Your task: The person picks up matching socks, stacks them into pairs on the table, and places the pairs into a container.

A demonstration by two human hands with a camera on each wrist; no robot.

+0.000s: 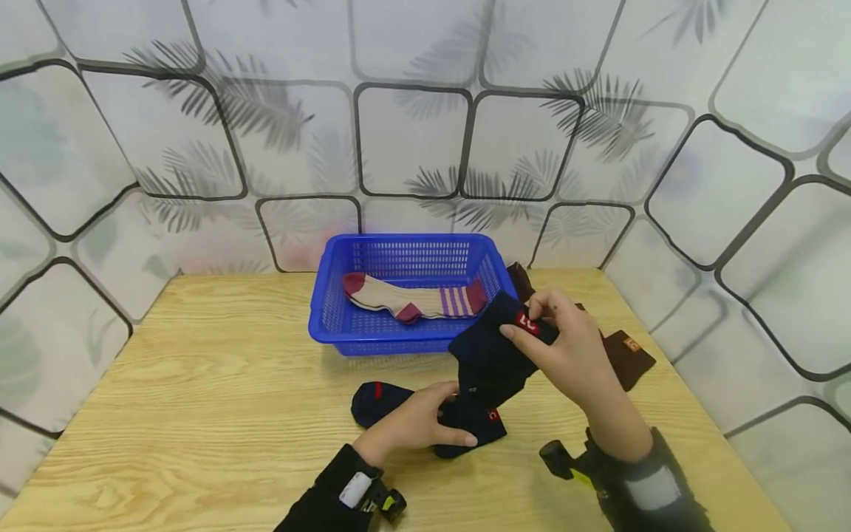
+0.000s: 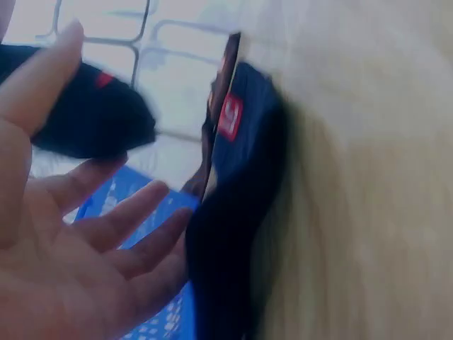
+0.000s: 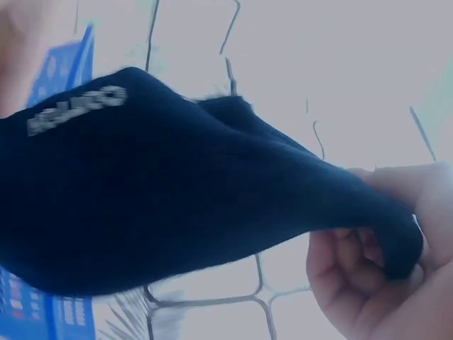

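Note:
My right hand (image 1: pixel 573 356) pinches a navy sock (image 1: pixel 488 343) by its cuff, beside a red label, and the sock hangs above the table. In the right wrist view, pale lettering shows along this sock (image 3: pixel 177 184), and the fingers curl round its end. A second navy sock (image 1: pixel 379 403) with red marks lies flat on the table. Over its middle is my left hand (image 1: pixel 417 420), thumb and fingers spread apart. The left wrist view shows the left palm facing up with loose fingers (image 2: pixel 134 219), close below the hanging sock's toe.
A blue plastic basket (image 1: pixel 392 341) stands at the back against the patterned wall. Inside it lies a cream sock (image 1: pixel 425 301) with maroon toe, heel and cuff and purple stripes. Brown socks (image 1: pixel 625 362) lie on the wooden table to the right, partly behind my right hand.

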